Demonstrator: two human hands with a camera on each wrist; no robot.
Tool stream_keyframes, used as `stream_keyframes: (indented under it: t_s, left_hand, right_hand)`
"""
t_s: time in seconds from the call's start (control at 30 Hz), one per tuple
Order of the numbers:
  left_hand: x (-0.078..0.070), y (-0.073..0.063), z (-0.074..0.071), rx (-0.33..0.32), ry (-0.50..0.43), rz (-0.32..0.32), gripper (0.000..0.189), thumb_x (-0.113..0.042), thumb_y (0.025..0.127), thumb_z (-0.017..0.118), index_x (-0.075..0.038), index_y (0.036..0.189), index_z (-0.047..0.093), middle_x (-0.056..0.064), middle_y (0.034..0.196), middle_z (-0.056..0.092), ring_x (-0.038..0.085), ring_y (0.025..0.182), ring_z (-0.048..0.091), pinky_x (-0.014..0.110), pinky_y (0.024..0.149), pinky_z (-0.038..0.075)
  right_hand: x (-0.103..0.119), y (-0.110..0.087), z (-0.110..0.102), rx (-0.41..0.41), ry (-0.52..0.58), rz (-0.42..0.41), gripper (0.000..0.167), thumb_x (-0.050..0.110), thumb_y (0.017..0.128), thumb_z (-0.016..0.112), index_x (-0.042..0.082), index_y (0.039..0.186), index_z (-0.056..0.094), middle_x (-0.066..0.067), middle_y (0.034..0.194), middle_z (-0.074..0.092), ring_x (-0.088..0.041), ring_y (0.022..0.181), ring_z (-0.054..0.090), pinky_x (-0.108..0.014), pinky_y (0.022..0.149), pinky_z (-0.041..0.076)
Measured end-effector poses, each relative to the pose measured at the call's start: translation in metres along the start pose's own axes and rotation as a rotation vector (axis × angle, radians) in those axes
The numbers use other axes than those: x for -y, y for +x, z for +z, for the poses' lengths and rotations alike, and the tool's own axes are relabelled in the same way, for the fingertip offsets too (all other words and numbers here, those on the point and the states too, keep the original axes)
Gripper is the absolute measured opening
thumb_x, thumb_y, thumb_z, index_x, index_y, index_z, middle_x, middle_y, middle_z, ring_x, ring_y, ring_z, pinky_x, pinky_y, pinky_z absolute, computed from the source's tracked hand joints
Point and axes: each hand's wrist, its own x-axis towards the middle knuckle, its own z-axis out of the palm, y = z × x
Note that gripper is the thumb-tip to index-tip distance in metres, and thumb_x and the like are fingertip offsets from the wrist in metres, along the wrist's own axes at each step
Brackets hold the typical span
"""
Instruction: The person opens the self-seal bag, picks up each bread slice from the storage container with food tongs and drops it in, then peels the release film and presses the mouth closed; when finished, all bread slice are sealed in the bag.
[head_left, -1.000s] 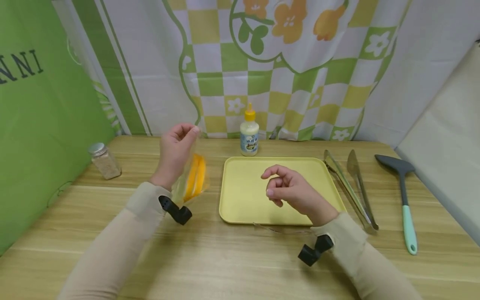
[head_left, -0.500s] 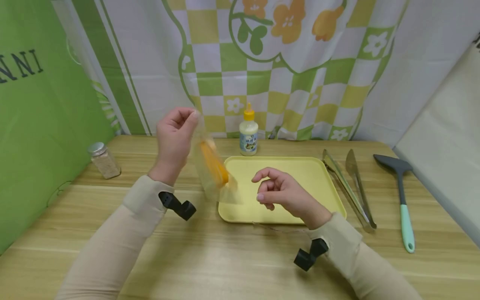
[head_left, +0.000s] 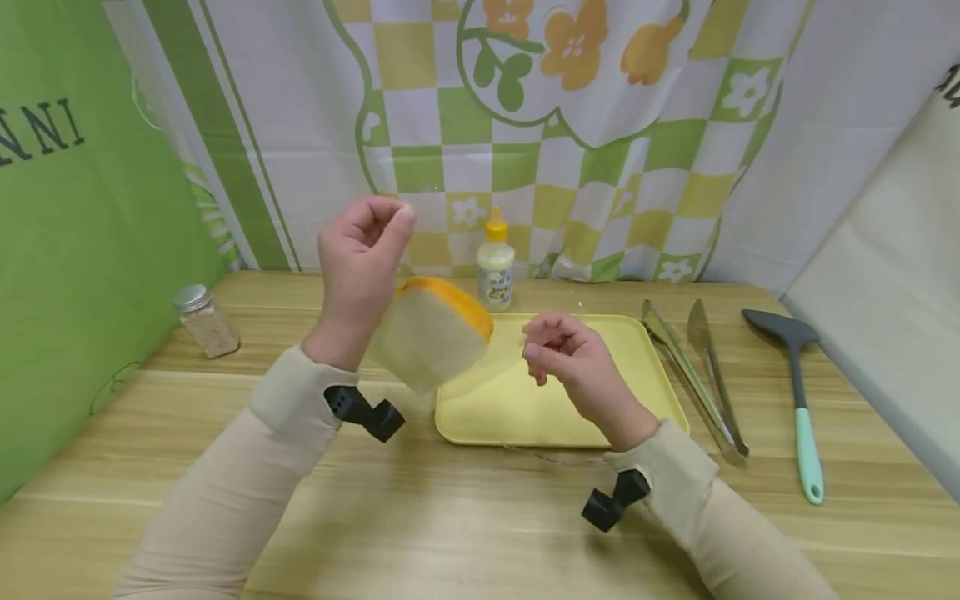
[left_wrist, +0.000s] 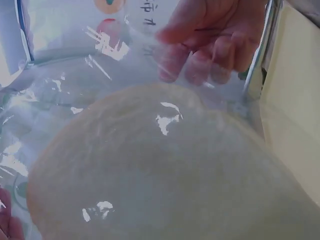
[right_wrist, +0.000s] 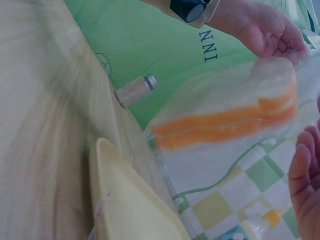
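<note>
A clear plastic bag [head_left: 506, 360] of thick bread slices with orange-brown crust hangs in front of me. My left hand [head_left: 363, 267] pinches its upper end between thumb and bent fingers. The pale face of the bread [head_left: 431, 337] is turned toward me, tilted; it fills much of the left wrist view. My right hand [head_left: 573, 367] is to the right of the bread, above the tray, fingers loosely bent and thumb apart from them. The film reaches to its fingertips, seen through the plastic in the left wrist view; no firm hold shows. In the right wrist view, crust edges [right_wrist: 225, 122] face the camera.
A yellow tray [head_left: 480, 425] lies on the wooden table [head_left: 420, 525]. Behind it stands a squeeze bottle [head_left: 496, 267] with a yellow cap. A seasoning jar [head_left: 207, 323] is at left; tongs [head_left: 693, 383] and a spatula [head_left: 798, 383] lie at right. A thin strand [head_left: 551, 457] lies by the tray's front.
My left hand has risen, and the bagged bread has swung right and turned its pale face toward me. My right hand has risen slightly, and the bag's film now reaches its fingers.
</note>
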Motion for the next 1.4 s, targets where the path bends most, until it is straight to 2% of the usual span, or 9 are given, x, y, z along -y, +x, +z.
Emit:
stream_keyframes:
  t_s: [0.1,0.23,0.37,0.53,0.63,0.87,1.17,1.27,1.4]
  left_hand:
    - [-0.003,-0.003,0.005,-0.003,-0.054,-0.043,0.009,-0.002,0.086,0.061,0.0,0.077,0.063,-0.011,0.068,0.057,0.008,0.059,0.044,0.02,0.057,0.039]
    - [-0.002,-0.012,0.013,-0.01,-0.234,-0.171,0.02,0.003,0.086,0.058,-0.011,0.074,0.064,-0.006,0.072,0.06,0.01,0.069,0.053,0.022,0.07,0.046]
    - [0.001,-0.025,0.023,-0.069,-0.467,-0.288,0.027,0.009,0.088,0.052,-0.011,0.073,0.062,-0.001,0.073,0.06,0.011,0.072,0.057,0.023,0.074,0.048]
    - [0.006,-0.041,0.034,-0.16,-0.626,-0.334,0.029,0.008,0.091,0.046,-0.01,0.073,0.06,0.0,0.072,0.058,0.012,0.068,0.053,0.021,0.069,0.047]
    - [0.01,-0.048,0.04,-0.18,-0.673,-0.344,0.03,0.008,0.092,0.043,-0.01,0.074,0.059,0.0,0.072,0.059,0.01,0.068,0.054,0.021,0.069,0.047]
    - [0.013,-0.054,0.037,-0.189,-0.68,-0.355,0.029,0.007,0.093,0.043,-0.01,0.076,0.059,0.0,0.073,0.059,0.01,0.07,0.056,0.02,0.07,0.048]
    - [0.015,-0.059,0.025,-0.225,-0.651,-0.413,0.026,0.005,0.092,0.049,-0.012,0.077,0.063,0.0,0.075,0.063,0.01,0.068,0.063,0.022,0.068,0.053]
    - [0.018,-0.061,0.023,-0.2,-0.611,-0.372,0.026,0.006,0.091,0.05,-0.013,0.078,0.065,0.0,0.075,0.064,0.01,0.069,0.063,0.023,0.068,0.054]
    - [0.021,-0.06,0.017,-0.127,-0.489,-0.245,0.022,0.004,0.088,0.057,-0.014,0.081,0.067,-0.001,0.075,0.066,0.01,0.069,0.064,0.025,0.07,0.054]
  right_hand:
    - [0.007,0.003,0.001,-0.117,-0.02,-0.104,0.004,0.01,0.087,0.065,0.011,0.084,0.062,0.004,0.073,0.059,-0.009,0.061,0.053,-0.022,0.056,0.047]
    - [0.017,0.01,0.004,-0.233,0.036,-0.251,0.013,0.018,0.084,0.068,0.009,0.08,0.06,0.004,0.075,0.06,-0.009,0.065,0.054,-0.02,0.06,0.047]
    - [0.028,0.019,0.009,-0.337,0.148,-0.401,0.013,0.002,0.09,0.057,0.01,0.079,0.057,0.002,0.072,0.056,-0.01,0.064,0.05,-0.02,0.061,0.043]
    - [0.034,0.027,0.017,-0.447,0.223,-0.508,0.022,-0.008,0.09,0.045,0.008,0.078,0.056,0.0,0.068,0.051,-0.011,0.062,0.046,-0.02,0.063,0.04]
    - [0.035,0.028,0.021,-0.442,0.235,-0.517,0.022,-0.008,0.089,0.046,0.007,0.077,0.056,-0.001,0.068,0.052,-0.011,0.062,0.047,-0.021,0.063,0.04]
    - [0.035,0.025,0.016,-0.423,0.083,-0.454,0.023,-0.007,0.087,0.047,0.012,0.079,0.056,0.003,0.069,0.053,-0.01,0.064,0.049,-0.02,0.062,0.042]
    - [0.035,0.02,-0.004,-0.396,0.046,-0.409,0.022,-0.012,0.084,0.047,0.007,0.081,0.058,0.001,0.064,0.054,-0.01,0.05,0.044,-0.019,0.045,0.035]
    - [0.036,0.02,-0.007,-0.41,0.05,-0.411,0.022,-0.011,0.084,0.048,0.007,0.077,0.057,0.001,0.06,0.051,-0.01,0.049,0.045,-0.019,0.044,0.035]
    - [0.04,0.019,-0.01,-0.415,0.053,-0.423,0.024,-0.01,0.085,0.048,0.009,0.074,0.056,0.0,0.061,0.054,-0.01,0.052,0.05,-0.02,0.049,0.043]
